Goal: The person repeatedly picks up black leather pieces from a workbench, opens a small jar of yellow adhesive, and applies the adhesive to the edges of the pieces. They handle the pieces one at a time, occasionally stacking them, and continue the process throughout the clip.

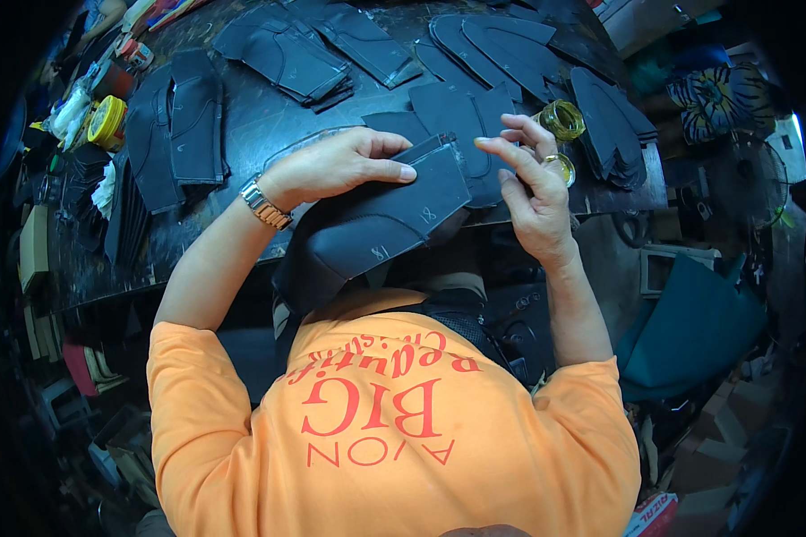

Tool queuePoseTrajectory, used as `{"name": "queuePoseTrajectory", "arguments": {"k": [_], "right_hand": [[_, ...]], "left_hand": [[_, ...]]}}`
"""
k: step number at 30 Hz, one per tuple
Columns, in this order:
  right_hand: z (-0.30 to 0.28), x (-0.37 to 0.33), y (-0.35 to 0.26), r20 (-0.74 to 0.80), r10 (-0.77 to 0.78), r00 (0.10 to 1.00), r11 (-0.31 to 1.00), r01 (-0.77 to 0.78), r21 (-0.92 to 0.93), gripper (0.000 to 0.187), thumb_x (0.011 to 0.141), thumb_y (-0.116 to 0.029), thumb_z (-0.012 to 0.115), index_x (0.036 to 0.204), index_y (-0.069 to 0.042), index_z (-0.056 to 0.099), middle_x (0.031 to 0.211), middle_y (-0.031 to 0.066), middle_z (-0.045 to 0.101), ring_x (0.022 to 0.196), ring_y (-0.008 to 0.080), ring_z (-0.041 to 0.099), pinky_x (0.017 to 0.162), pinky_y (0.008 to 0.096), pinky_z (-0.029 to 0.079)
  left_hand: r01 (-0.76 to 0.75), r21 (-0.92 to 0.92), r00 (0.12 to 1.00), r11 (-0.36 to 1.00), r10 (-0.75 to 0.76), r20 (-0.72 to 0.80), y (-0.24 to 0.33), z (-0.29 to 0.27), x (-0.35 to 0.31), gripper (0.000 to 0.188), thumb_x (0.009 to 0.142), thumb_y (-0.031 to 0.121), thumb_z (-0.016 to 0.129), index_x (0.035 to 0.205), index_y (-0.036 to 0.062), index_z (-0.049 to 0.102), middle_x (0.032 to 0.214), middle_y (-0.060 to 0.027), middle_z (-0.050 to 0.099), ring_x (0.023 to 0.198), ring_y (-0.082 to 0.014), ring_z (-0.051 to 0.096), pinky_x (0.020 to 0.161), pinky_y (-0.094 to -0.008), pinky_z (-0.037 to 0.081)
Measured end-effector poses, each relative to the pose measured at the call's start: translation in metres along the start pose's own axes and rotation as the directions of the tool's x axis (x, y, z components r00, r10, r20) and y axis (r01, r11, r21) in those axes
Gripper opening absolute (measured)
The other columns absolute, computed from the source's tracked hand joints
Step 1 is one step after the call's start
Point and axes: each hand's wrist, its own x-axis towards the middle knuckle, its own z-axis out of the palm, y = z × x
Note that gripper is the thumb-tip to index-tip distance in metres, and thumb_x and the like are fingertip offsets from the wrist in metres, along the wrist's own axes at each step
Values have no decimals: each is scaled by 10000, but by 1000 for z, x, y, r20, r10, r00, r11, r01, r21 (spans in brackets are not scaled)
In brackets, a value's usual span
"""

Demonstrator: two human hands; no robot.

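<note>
My left hand (345, 168), below a metal watch, grips the upper edge of a folded black shoe-upper piece (367, 234). Its thumb lies on top and the fingers are mostly hidden behind. The piece slopes across the table's front edge above my lap and has pale chalk marks and a curved stitched line. Just right of its free corner, my right hand (539, 204) is raised with fingers bent and apart, holding nothing that I can see. A glass jar with yellowish contents (561, 120) is beyond those fingers. A small round yellow-rimmed thing (561, 168) is partly hidden by them.
Stacks of black cut pieces lie on the dark worktable (258, 148), including a back-left stack (282, 58), a back-right stack (493, 54) and a right stack (609, 125). A yellow tub (107, 123) stands at the left. Teal cloth (690, 331) hangs at the right.
</note>
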Motion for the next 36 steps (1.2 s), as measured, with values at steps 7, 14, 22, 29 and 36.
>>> {"name": "queuePoseTrajectory", "arguments": {"k": [7, 14, 22, 29, 36], "right_hand": [[9, 5, -3, 65, -58, 996, 991, 66, -114, 542, 790, 152, 529, 1202, -143, 720, 1380, 120, 494, 1214, 281, 516, 987, 377, 443], [13, 9, -1, 71, -181, 981, 932, 194, -307, 489, 782, 105, 619, 1185, -149, 732, 1329, 132, 544, 1218, 320, 522, 998, 400, 461], [7, 2, -3, 91, -347, 933, 860, 356, -365, 462, 731, 77, 705, 1111, -177, 768, 1297, 96, 593, 1178, 316, 544, 978, 404, 485], [3, -7, -9, 106, -411, 905, 852, 423, -308, 426, 723, 76, 715, 1063, -173, 779, 1259, 95, 617, 1142, 304, 573, 964, 392, 497], [-1, -16, 1, 98, -137, 986, 983, 147, -107, 584, 721, 75, 711, 1263, -138, 672, 1325, 124, 565, 1136, 317, 582, 968, 431, 490]], "left_hand": [[-50, -80, 998, 996, 52, 30, 0, 8, -1, 359, 999, 253, 638, 1247, -5, 645, 1061, -3, 685, 931, -47, 597, 847, -213, 502], [-26, -108, 999, 994, 30, 39, 0, 11, -4, 358, 997, 218, 637, 1270, -14, 626, 1080, -8, 685, 946, -53, 605, 864, -215, 506], [-54, -281, 999, 958, 53, -10, -4, 10, -7, 337, 972, 205, 664, 1235, -5, 646, 1052, -16, 708, 892, -54, 638, 825, -209, 521], [-35, -415, 999, 909, 39, 1, -8, -1, -13, 317, 966, 166, 664, 1239, 7, 635, 1086, -25, 707, 926, -58, 656, 859, -207, 524], [-145, -476, 946, 867, -19, -323, -23, -31, -39, 484, 929, 167, 717, 1347, -13, 552, 1109, -31, 704, 958, -73, 668, 867, -209, 530]]}}
